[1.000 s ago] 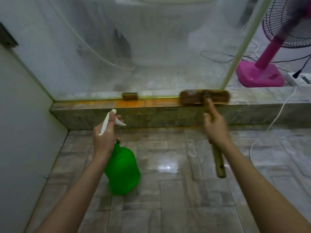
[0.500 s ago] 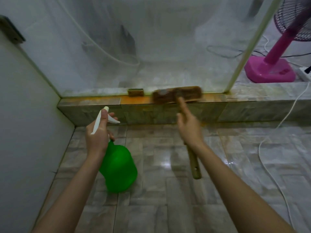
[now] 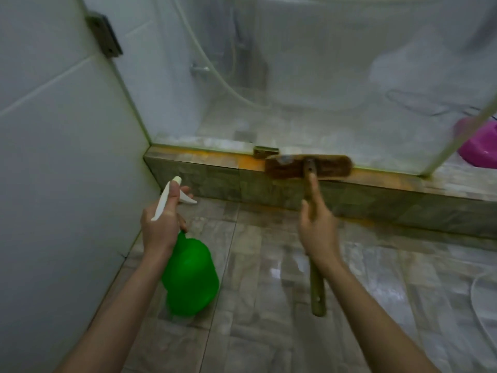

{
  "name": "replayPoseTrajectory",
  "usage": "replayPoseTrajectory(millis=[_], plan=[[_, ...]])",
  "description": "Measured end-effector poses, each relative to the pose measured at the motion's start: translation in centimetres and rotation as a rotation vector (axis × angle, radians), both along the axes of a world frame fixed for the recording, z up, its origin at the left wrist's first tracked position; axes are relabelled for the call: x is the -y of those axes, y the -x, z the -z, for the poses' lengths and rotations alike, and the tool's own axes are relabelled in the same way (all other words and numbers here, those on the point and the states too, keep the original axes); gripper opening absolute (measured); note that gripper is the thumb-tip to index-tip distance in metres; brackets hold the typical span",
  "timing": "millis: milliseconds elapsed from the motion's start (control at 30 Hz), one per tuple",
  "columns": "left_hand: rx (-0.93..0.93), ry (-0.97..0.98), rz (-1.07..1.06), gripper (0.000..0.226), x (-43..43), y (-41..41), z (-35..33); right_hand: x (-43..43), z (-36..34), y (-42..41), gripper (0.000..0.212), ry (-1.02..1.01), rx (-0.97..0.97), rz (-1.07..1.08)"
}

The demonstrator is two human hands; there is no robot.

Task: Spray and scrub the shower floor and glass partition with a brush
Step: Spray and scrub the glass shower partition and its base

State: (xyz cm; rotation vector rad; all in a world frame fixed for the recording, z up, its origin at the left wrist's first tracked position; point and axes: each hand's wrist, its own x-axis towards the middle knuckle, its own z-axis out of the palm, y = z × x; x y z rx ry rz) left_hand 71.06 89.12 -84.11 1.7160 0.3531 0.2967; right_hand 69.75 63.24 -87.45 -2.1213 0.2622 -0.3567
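- Along the far ledge (image 3: 204, 170), under the glass (image 3: 295, 76), the brush (image 3: 308, 169) head lies flat; the right hand (image 3: 318, 230) wraps its handle.
- Near left, the left hand (image 3: 161, 224) clasps the spray bottle (image 3: 189, 275), fingers at its trigger.
- A hard push could skid the bristles off the ledge.

My brush head (image 3: 308, 166) rests on the orange-stained tiled curb (image 3: 204, 168); below, a white cord (image 3: 473, 292) lies on the glossy grey floor (image 3: 269, 332).

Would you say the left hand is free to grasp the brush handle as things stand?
Probably not: the left hand is gripping the green spray bottle, and the right hand holds the brush by its handle, though nothing lies between them.
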Motion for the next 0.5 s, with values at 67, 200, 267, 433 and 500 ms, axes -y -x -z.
replayPoseTrajectory(millis=[67,200,267,433,500], plan=[[-0.003,0.003,0.017,0.027,-0.5,0.0,-0.1,0.8,-0.4,0.1,0.06,-0.076,0.01,0.139],[0.009,-0.006,0.004,0.031,-1.5,0.0,-0.3,-5.7,-0.2,-2.5,0.062,-0.059,0.031,0.051],[0.023,-0.006,-0.012,0.033,-1.9,0.0,-0.3,-10.1,-0.1,-4.0,0.064,-0.032,0.024,-0.064],[0.033,-0.008,-0.027,0.041,-3.2,0.3,-0.6,-10.2,0.9,-3.4,0.064,-0.061,0.059,-0.09],[0.027,-0.001,-0.033,0.042,-3.9,0.4,-0.6,-8.3,1.6,-2.5,0.064,-0.084,0.084,0.026]])
